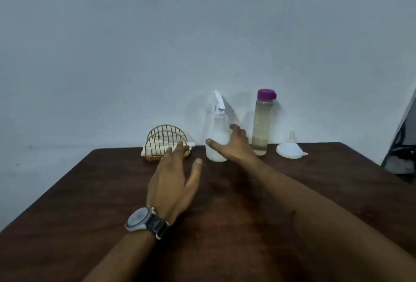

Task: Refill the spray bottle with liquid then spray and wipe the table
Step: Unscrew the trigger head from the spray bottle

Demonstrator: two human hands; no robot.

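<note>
Right hand [234,144] is open, reaching for the spray bottle [217,131]; left hand [173,180] is open too. Refilling has not begun. Next, grab it and twist off the top.

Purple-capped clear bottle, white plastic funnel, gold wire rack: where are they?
Purple-capped clear bottle [261,124]: head view, clear body.
White plastic funnel [289,150]: head view, wide bowl.
Gold wire rack [167,134]: head view, arched front wires.

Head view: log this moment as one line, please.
refill: not started | right hand: open, at spray bottle, not gripping | left hand: open, above table | purple-capped bottle: capped, upright | funnel: on table
</note>
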